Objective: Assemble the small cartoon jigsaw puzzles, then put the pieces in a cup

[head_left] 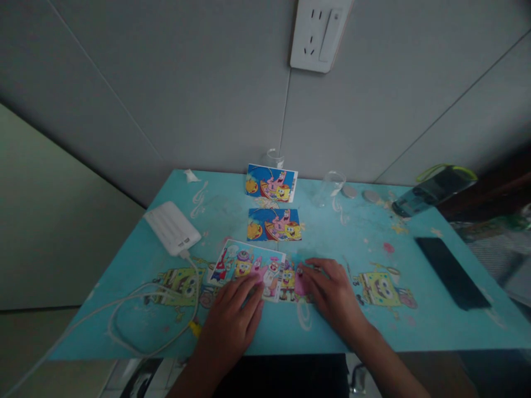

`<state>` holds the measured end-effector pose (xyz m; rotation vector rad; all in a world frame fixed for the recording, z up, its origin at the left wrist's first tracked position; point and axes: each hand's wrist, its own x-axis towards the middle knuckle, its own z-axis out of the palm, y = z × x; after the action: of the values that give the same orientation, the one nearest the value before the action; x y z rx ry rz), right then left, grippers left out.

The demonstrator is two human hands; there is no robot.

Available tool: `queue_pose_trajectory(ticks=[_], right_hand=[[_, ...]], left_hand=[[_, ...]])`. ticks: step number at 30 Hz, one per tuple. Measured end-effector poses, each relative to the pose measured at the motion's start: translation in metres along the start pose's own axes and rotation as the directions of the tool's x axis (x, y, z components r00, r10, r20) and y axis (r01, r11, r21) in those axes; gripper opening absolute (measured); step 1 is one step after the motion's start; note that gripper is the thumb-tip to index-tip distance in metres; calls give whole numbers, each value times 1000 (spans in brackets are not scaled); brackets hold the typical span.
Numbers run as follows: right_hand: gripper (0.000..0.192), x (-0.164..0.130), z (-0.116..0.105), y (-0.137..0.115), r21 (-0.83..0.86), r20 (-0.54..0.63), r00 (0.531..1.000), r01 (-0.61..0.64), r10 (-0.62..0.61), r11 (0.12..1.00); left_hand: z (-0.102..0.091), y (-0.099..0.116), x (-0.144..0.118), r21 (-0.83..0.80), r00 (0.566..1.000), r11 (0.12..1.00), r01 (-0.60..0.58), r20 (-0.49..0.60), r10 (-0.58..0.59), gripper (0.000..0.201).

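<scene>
My left hand (236, 315) rests over the lower edge of a white-bordered cartoon card (232, 265), its fingers stretched out on the surface. Several cartoon characters and a barcode show on that card. At its right lies a second cartoon picture (287, 284), partly covered by the card and by my fingers. My right hand (332, 287) touches this picture's right side with bent, spread fingers; nothing shows held in them. Farther back, a blue cartoon picture without a border (274, 224) lies flat. Behind it is a matching bordered card (271, 183) with a barcode.
A white power bank (173, 228) with a cable (136, 297) occupies the table's left. Clear cups (331, 187), two round lids (349, 192), a bottle (433, 190) and a dark phone (452, 272) are toward the right. The wall (207, 99) borders the table's back.
</scene>
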<state>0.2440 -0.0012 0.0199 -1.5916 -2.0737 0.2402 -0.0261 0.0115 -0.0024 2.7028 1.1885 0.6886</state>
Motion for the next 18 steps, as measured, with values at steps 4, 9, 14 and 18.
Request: queue_pose_trajectory(ticks=[4,9,14,18], right_hand=[[47,-13,1,-20,-65,171,980,110,-97,992],[62,-16,7,-25,-104,279,955,130,-96,986],[56,-23,-6,2,-87,239,970,70,-47,994],[50,-26,-22,46,-126,175,985,22,0,992]], left_hand=[[-3,-1,-5,13,1000,1000,12,-1,-12,33],[-4,0,-11,56,1000,998,19,-17,-18,33],[0,-5,-22,73,999,997,28,-38,-25,40],[6,-14,-31,80,997,995,55,-53,-51,45]])
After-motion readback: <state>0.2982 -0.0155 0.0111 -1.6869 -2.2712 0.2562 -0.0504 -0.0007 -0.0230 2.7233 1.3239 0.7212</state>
